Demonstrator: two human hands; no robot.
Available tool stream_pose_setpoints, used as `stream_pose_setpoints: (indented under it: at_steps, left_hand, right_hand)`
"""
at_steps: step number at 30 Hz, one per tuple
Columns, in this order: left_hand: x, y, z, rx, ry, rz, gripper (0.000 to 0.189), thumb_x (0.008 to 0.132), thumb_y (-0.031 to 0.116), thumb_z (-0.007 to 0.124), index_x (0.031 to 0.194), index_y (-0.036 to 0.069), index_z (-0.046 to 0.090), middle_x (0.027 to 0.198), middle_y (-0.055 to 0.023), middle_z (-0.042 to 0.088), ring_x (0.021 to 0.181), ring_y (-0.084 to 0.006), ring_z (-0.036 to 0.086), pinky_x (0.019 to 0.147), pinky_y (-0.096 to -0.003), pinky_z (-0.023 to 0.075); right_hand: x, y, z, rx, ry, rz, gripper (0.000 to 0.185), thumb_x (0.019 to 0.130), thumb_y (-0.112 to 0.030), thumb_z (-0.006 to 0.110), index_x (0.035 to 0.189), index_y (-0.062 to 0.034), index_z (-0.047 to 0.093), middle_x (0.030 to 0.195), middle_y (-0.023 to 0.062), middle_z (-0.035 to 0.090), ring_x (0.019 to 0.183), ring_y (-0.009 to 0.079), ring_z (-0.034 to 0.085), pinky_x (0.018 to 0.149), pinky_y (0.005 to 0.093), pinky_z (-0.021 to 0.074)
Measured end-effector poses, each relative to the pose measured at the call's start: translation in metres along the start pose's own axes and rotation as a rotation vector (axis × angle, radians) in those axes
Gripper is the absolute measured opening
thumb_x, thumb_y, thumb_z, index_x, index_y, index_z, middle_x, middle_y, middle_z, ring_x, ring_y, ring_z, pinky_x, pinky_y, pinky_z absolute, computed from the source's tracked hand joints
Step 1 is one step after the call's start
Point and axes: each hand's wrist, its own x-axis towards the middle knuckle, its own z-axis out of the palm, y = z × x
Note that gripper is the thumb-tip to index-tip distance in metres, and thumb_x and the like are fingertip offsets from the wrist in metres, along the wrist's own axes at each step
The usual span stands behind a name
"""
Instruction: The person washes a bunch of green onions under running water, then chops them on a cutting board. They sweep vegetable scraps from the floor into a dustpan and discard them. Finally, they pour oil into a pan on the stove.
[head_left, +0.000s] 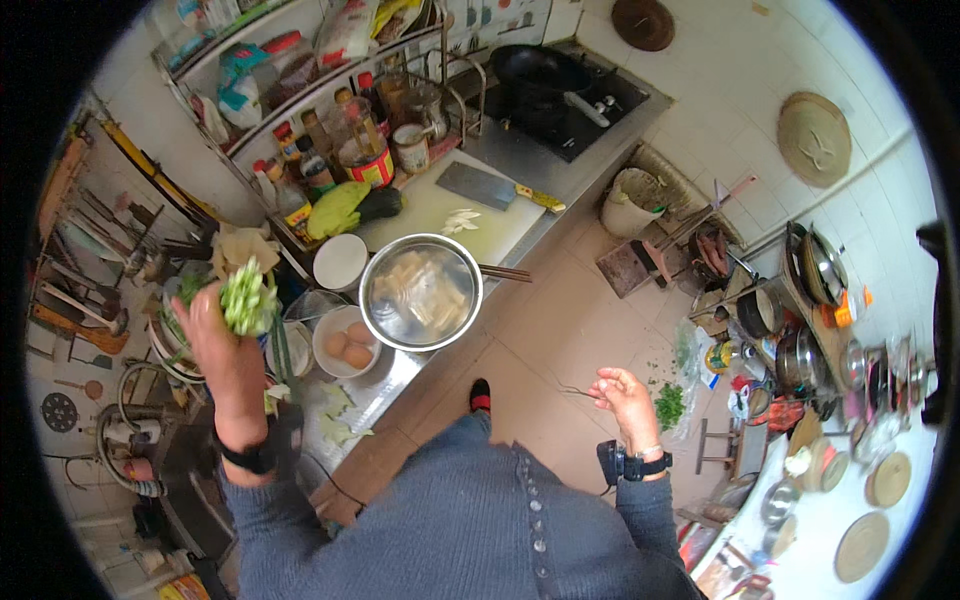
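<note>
My left hand (206, 322) is raised at the left, gripping a bunch of green vegetable stalks (247, 300) with their pale cut ends upward. Out over the floor at the right, my right hand (621, 394) pinches a thin dark strand (574, 390) in its fingertips. Between the hands, a steel bowl (478, 292) holds pale pieces in liquid, with chopsticks (510, 274) beside it. A white bowl of several brown eggs (355, 351) stands nearer my left hand. Behind these, a cleaver (480, 187) and white slices (460, 221) lie on the cutting board (517, 232).
A black wok (540, 69) sits on the stove at the back. Sauce bottles (364, 135) line the counter's wall side, near a green gourd-like vegetable (337, 210). A waste bucket (630, 206) and a dustpan (626, 266) stand on the floor. Chopped greens (670, 405) lie at right.
</note>
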Motion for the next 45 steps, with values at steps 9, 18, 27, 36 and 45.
stream_pose_setpoints:
  at_steps: [9, 18, 27, 36, 45]
  left_hand:
    - [0.086, 0.039, 0.083, 0.137, -0.205, -0.049, 0.050, 0.062, -0.017, 0.049, 0.108, 0.003, 0.049, 0.102, -0.0146, 0.054, 0.105, -0.0349, 0.050, 0.111, -0.0560, 0.0170]
    - [0.088, 0.107, 0.115, 0.323, -0.339, -0.183, 0.027, 0.071, 0.002, 0.060, 0.097, 0.005, 0.052, 0.102, -0.0107, 0.058, 0.104, -0.0294, 0.055, 0.111, -0.0557, 0.0174]
    - [0.082, 0.200, 0.154, 0.468, -0.441, -0.439, 0.037, 0.070, -0.003, 0.059, 0.105, 0.006, 0.053, 0.106, -0.0109, 0.059, 0.107, -0.0287, 0.055, 0.112, -0.0570, 0.0139]
    - [0.057, 0.235, 0.154, 0.521, -0.467, -0.681, 0.041, 0.064, -0.012, 0.054, 0.102, 0.004, 0.051, 0.094, -0.0112, 0.057, 0.096, -0.0305, 0.056, 0.110, -0.0596, 0.0192]
    - [0.076, 0.248, 0.173, 0.549, -0.663, -0.836, 0.029, 0.071, -0.008, 0.051, 0.099, 0.002, 0.054, 0.088, -0.0126, 0.057, 0.092, -0.0305, 0.057, 0.107, -0.0543, 0.0266]
  right_hand:
    - [0.202, -0.054, 0.015, -0.572, -0.139, -0.329, 0.028, 0.082, -0.011, 0.065, 0.107, -0.0006, 0.060, 0.097, 0.0121, 0.064, 0.087, 0.0235, 0.064, 0.074, 0.0324, 0.0511]
    - [0.425, -0.112, 0.078, -1.072, -0.161, -0.864, 0.040, 0.074, -0.016, 0.070, 0.109, -0.0015, 0.058, 0.106, 0.0169, 0.059, 0.096, 0.0357, 0.057, 0.084, 0.0413, 0.0470]
    - [0.498, -0.141, 0.083, -1.295, -0.613, -0.599, 0.029, 0.071, -0.017, 0.062, 0.095, -0.0005, 0.061, 0.094, 0.0206, 0.061, 0.090, 0.0362, 0.060, 0.078, 0.0414, 0.0495]
    - [0.470, -0.192, 0.062, -0.804, -1.078, -0.308, 0.031, 0.075, -0.012, 0.066, 0.099, 0.0001, 0.051, 0.082, 0.0152, 0.057, 0.071, 0.0298, 0.058, 0.064, 0.0367, 0.0475]
    - [0.450, -0.173, 0.072, -1.140, -1.120, -0.803, 0.031, 0.076, -0.010, 0.064, 0.104, -0.0027, 0.051, 0.098, 0.0176, 0.055, 0.085, 0.0397, 0.057, 0.073, 0.0441, 0.0478]
